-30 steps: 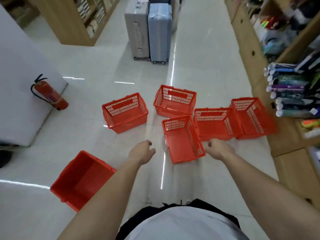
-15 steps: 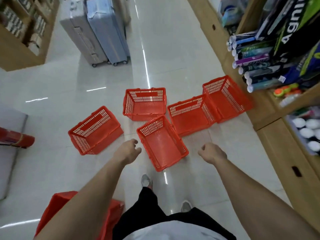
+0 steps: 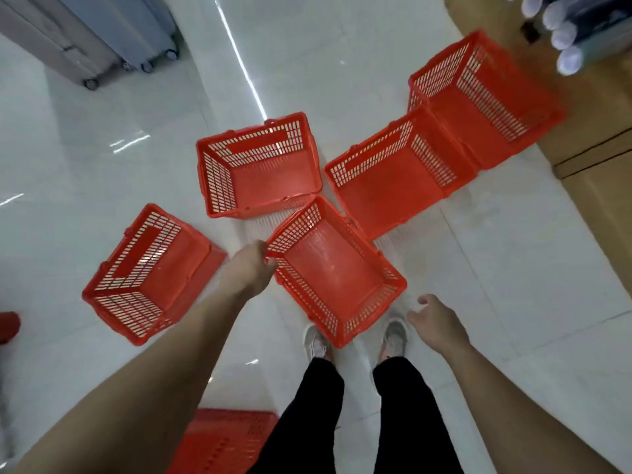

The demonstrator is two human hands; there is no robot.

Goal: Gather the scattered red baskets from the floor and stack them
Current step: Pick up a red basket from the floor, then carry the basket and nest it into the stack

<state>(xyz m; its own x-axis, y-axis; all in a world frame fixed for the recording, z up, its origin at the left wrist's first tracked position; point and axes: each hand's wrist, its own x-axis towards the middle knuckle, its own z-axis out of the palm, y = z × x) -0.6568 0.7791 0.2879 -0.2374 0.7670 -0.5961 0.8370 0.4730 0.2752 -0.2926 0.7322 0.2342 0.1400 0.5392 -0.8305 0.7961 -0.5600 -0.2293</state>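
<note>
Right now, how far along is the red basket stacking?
Done: nothing; no red slotted plastic basket sits inside another. In hand: the left hand grips a rim corner of the nearest basket; the right hand is open beside it, not touching. Left: nest all six, counting the left basket, middle basket, right basket, far-right basket and the rearmost basket.

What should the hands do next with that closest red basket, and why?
Probably bring the right hand onto the near rim of the closest basket. The left hand already grips its left corner, while the right hangs open beside it, touching nothing.
</note>
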